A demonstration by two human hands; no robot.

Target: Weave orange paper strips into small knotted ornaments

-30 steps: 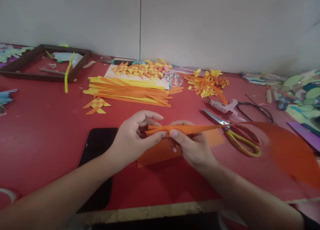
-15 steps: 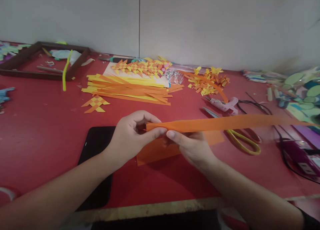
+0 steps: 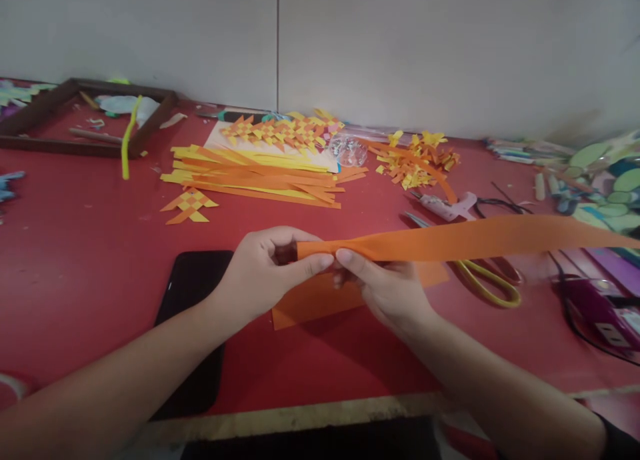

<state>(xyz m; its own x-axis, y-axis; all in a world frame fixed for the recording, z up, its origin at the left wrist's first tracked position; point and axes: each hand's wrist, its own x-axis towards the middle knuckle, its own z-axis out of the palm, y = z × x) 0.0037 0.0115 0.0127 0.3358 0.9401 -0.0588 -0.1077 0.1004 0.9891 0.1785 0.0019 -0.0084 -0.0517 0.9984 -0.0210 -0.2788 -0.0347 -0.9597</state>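
Note:
Both hands pinch a long orange paper strip (image 3: 450, 239) above the table, thumbs on its near side. My left hand (image 3: 273, 267) grips the folded left end. Close beside it, my right hand (image 3: 385, 280) holds the strip a little further along, and the rest stretches off to the right with a curve. Beneath the hands an orange paper sheet (image 3: 310, 307) lies on the red table, partly covered. Scissors with yellow handles (image 3: 487, 283) lie under the strip, their middle hidden by it. A woven yellow and orange paper fish (image 3: 190, 205) rests flat beyond my left hand.
Yellow and orange strips (image 3: 255, 177) lie in a bundle, with more paper fish (image 3: 280, 133) behind. Paper scraps (image 3: 417, 157) and a pink glue gun (image 3: 450, 205) are at back right. A black phone (image 3: 195, 300) lies left, a wooden frame (image 3: 65, 145) further back, a purple device (image 3: 597, 310) right.
The strip's free length has swung up from hanging at the right to nearly level, uncovering the purple device. Its pinched end has become flatter between the fingers. Both hands have barely moved.

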